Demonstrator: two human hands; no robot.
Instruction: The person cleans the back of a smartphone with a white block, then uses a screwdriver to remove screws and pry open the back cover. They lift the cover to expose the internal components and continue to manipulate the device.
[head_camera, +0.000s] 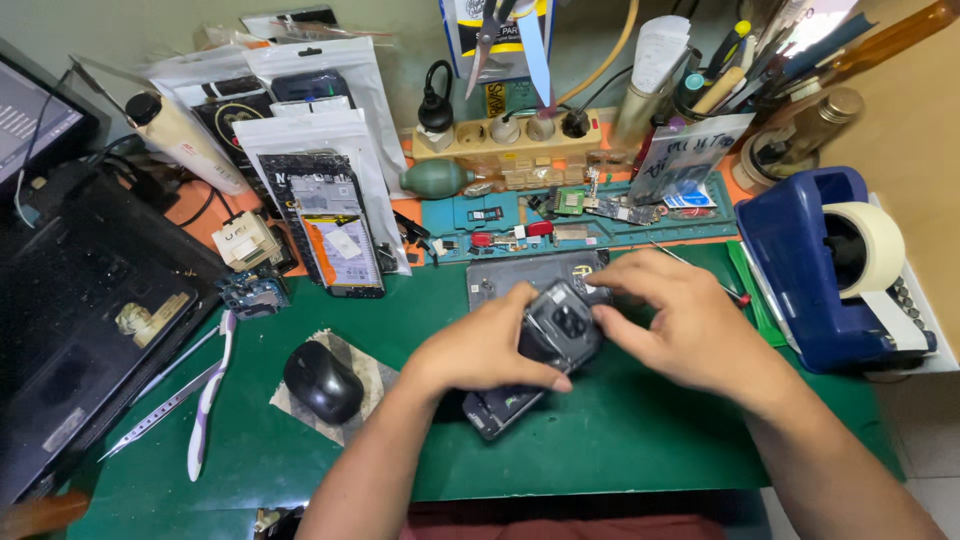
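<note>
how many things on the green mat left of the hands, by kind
computer mouse: 1
tweezers: 1
toothbrush: 1
small circuit board: 1
total: 4
Both hands, left and right, hold the dark phone.

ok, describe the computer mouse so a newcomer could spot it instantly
Start at the green work mat covering the desk, then look left of the left hand, which holds a dark phone. There the black mouse sits on a small grey cloth. It is the only rounded, glossy black lump; the white toothbrush and tweezers further left are long and thin.
</note>
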